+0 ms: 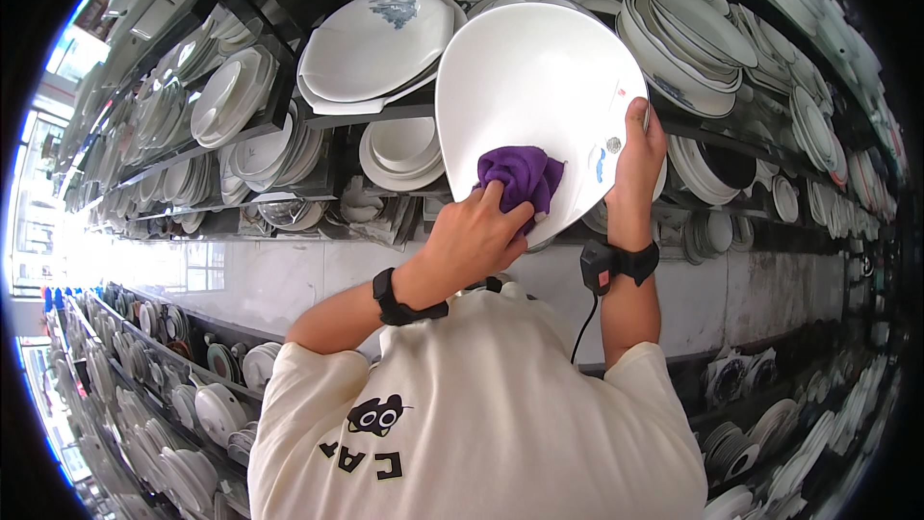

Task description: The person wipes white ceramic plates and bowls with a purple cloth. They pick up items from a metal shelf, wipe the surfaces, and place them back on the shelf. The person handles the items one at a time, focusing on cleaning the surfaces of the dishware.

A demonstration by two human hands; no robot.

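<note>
My left hand point(480, 230) holds a bunched purple cloth point(518, 177) and presses it on the inner face of a large white, rounded-triangular ceramic dish point(527, 79). The fingertips are partly sunk in the folds. The dish is tilted towards me, its narrow end low. My right hand point(639, 152) grips its right edge, thumb on the inner face and the fingers mostly hidden behind it. Small marks, red, grey and blue, show on the dish near that thumb. A stack of white oval plates point(379, 50) with a blue-grey print lies on the shelf left of the dish.
Dark shelves point(346, 115) packed with white dishes run across in front. To the right stands a stack of rimmed bowls and plates point(686, 50); below left, a bowl on plates point(401, 148). A pale tiled floor point(267, 267) lies between the shelf rows. More crockery point(216, 408) lines shelves behind me.
</note>
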